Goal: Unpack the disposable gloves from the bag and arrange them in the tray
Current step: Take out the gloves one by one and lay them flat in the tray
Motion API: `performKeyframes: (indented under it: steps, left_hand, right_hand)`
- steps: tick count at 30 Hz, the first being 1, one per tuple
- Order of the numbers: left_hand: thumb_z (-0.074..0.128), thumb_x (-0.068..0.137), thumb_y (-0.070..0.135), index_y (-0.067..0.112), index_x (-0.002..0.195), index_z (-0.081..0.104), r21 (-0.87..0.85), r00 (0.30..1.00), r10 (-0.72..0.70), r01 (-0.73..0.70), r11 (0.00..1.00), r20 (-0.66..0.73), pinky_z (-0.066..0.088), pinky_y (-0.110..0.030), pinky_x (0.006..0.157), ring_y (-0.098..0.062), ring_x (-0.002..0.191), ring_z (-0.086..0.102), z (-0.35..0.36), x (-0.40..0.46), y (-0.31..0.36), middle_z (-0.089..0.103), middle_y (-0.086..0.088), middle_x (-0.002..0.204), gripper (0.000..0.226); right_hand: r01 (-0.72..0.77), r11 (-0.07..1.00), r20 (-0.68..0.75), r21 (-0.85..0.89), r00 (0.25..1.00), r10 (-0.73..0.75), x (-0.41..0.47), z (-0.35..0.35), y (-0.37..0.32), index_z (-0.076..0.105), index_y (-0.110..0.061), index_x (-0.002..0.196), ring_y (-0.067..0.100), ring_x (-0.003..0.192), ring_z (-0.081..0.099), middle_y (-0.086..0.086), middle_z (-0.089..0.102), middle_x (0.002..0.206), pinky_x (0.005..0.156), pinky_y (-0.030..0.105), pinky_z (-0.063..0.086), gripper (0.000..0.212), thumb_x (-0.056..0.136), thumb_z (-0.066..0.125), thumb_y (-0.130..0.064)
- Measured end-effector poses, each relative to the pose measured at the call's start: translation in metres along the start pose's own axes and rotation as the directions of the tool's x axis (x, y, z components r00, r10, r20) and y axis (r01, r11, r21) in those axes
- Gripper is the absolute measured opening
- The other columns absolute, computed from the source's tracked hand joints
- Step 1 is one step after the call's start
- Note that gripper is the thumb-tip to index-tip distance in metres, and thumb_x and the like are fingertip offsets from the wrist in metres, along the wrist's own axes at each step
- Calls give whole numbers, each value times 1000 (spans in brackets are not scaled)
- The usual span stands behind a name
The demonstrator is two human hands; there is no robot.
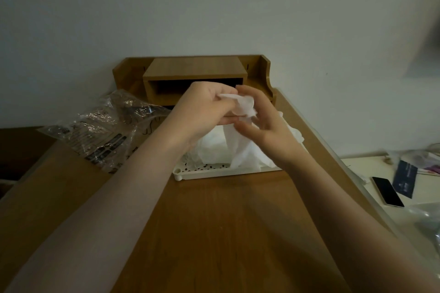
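Gloves [240, 140] hang lengthwise down into tray [202, 172], pinched by left hand [202, 107] and right hand [264, 126].

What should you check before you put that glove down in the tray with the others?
1. Glove held: left hand and right hand both grip the white glove. Ok.
2. Glove flat: crumpled at the top. Not ok.
3. Tray below the hands, on the wooden desk. Ok.
4. Room in the tray: heaped gloves cover much of it. Cannot tell.
5. Plastic bag out of the way, to the left. Ok.
6. Bag emptied. Cannot tell.
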State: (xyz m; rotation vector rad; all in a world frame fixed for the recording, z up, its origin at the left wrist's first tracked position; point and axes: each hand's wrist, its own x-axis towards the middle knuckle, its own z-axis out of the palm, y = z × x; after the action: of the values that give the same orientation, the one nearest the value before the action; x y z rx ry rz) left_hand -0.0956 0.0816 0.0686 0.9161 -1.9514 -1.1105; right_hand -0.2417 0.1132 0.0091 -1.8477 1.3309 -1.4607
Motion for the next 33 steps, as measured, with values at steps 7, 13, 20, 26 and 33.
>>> performKeyframes:
  steps: [7, 13, 20, 26, 33]
  left_hand:
    - [52, 93, 16, 12, 105, 65, 149, 973, -148, 122, 981, 179, 57, -29, 77, -14, 80, 70, -4, -3, 6, 71, -4, 91, 19]
    - [54, 92, 39, 5, 88, 71, 459, 996, 78, -89, 884, 44, 44, -27, 75, -17, 92, 54, -4, -2, -1, 52, 3, 108, 38]
    - [48, 97, 31, -7, 80, 63, 1, 998, -22, 22, 1000, -57, 46, -34, 74, -24, 71, 59, 3, 3, -12, 60, -13, 73, 44]
    - [50, 95, 21, 13, 86, 64, -461, 954, -261, 169, 871, -145, 50, -32, 72, -17, 82, 61, 6, 9, -29, 62, -2, 83, 18]
    - [46, 96, 10, 19, 106, 60, -429, 953, -301, 279, 859, 16, 56, -31, 69, -17, 90, 68, -1, 17, -70, 66, -6, 110, 19]
  right_hand:
    - [-74, 997, -203, -13, 977, 70, 10, -4, -9, 67, -21, 91, 24, 86, 62, 6, 64, 91, 81, 50, 54, 29, 97, 44, -38]
    - [-205, 971, -43, 120, 976, 211, 12, -8, -15, 69, -5, 95, 16, 77, 65, 8, 68, 84, 74, 26, 55, 33, 98, 47, -29]
    - [-266, 964, 275, 21, 928, 250, 1, -17, 3, 66, -10, 95, 11, 81, 67, -1, 67, 87, 77, 22, 54, 16, 93, 52, -2]
    - [-458, 888, 302, -38, 842, 447, -2, -37, 28, 66, -2, 108, 19, 98, 67, 9, 68, 107, 89, 31, 55, 21, 94, 51, -6]
    - [-672, 735, 297, 91, 722, 625, 30, -82, 40, 70, -12, 87, 19, 71, 68, 5, 69, 80, 61, 28, 55, 19, 94, 55, -22]
